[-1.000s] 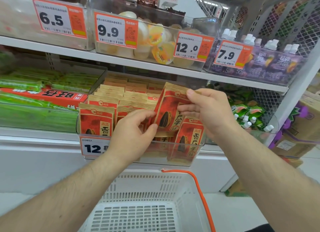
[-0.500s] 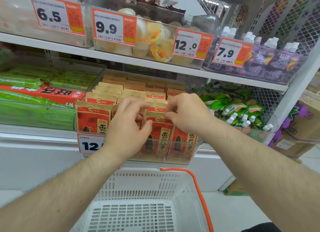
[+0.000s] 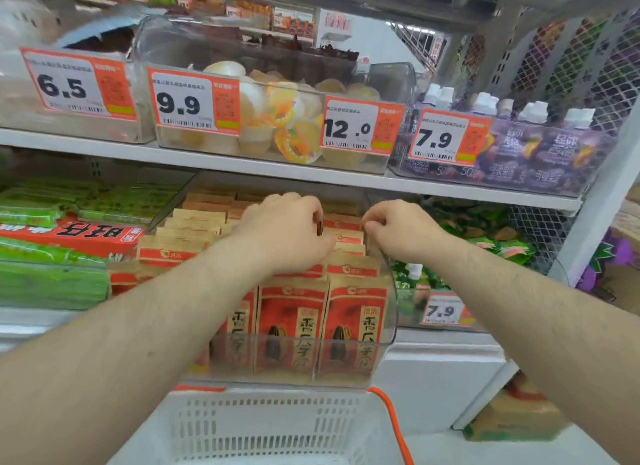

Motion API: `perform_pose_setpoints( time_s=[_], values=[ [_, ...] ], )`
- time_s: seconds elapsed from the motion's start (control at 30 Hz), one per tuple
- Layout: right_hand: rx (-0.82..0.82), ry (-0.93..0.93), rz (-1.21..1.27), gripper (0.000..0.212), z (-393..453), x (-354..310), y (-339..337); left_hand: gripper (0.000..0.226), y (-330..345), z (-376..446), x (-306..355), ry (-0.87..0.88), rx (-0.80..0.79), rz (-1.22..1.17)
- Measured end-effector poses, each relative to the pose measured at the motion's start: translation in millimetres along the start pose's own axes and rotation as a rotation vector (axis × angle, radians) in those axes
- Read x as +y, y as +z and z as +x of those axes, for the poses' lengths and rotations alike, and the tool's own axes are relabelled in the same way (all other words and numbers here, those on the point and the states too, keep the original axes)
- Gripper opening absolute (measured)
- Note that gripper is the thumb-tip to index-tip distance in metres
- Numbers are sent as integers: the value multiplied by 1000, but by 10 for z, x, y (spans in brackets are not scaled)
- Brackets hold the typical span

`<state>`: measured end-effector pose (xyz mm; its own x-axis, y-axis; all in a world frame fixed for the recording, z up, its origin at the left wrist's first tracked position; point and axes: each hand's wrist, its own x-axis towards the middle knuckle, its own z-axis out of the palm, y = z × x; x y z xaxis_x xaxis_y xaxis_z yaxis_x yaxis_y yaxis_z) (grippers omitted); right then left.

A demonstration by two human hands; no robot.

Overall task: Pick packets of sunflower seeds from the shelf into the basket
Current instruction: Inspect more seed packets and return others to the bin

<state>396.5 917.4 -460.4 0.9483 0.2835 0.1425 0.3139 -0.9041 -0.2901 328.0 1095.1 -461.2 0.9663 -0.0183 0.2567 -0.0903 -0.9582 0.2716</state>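
Both hands are deep in the clear bin (image 3: pixel 389 312) of seed packets on the middle shelf (image 3: pixel 242 166). Left hand (image 3: pixel 284 232) has its fingers curled down over the packet tops near the middle of the bin; a dark sliver shows at its fingertips, but whether it actually pinches a packet I cannot tell. Right hand (image 3: pixel 401 229) sits just beside it toward the bin's right edge, thumb and forefinger closed together on the top edge of a packet (image 3: pixel 343 222) in a back row.

Packets (image 3: pixel 356 319) stand upright in rows, red and tan with a seed printed on the front, filling the bin from its front wall to the rear. Left of the bin lie green packs (image 3: pixel 52 281) and a red box (image 3: pixel 79 234); right of it, green pouches (image 3: pixel 485 236). Price tags (image 3: pixel 349 125) hang from the shelf above.

Directly below the bin's front edge waits the white basket (image 3: pixel 277 423) with its orange handle (image 3: pixel 394 426); what shows of it holds no packets.

This looks like the picking step: choosing and gripping packets, not yet lifting. Next, the pinched packet likely needs a straight upward pull to clear its neighbours and the shelf above, then a drop down and forward into the basket.
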Motion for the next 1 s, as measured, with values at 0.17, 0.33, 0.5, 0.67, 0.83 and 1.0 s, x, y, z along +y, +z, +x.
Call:
perform_pose_setpoints(
  time_s=[0.17,0.33,0.5,0.67,0.83,1.0],
  values=[
    [-138,-5,-157,44,499,114,141,59,186,676,-8,-21,-265,63],
    [-201,-30,-92,34,810,176,239,59,356,1074,-44,3,-348,114],
    [-174,-102,-65,37,872,226,291,63,467,1254,-117,42,-400,97],
    [-202,-124,27,30,718,242,184,75,447,1203,-108,126,-432,44],
    [-329,-175,-100,35,461,251,98,67,320,986,31,230,-555,135],
    [-340,-190,-118,40,471,225,120,79,213,750,161,307,-644,233]
  ],
)
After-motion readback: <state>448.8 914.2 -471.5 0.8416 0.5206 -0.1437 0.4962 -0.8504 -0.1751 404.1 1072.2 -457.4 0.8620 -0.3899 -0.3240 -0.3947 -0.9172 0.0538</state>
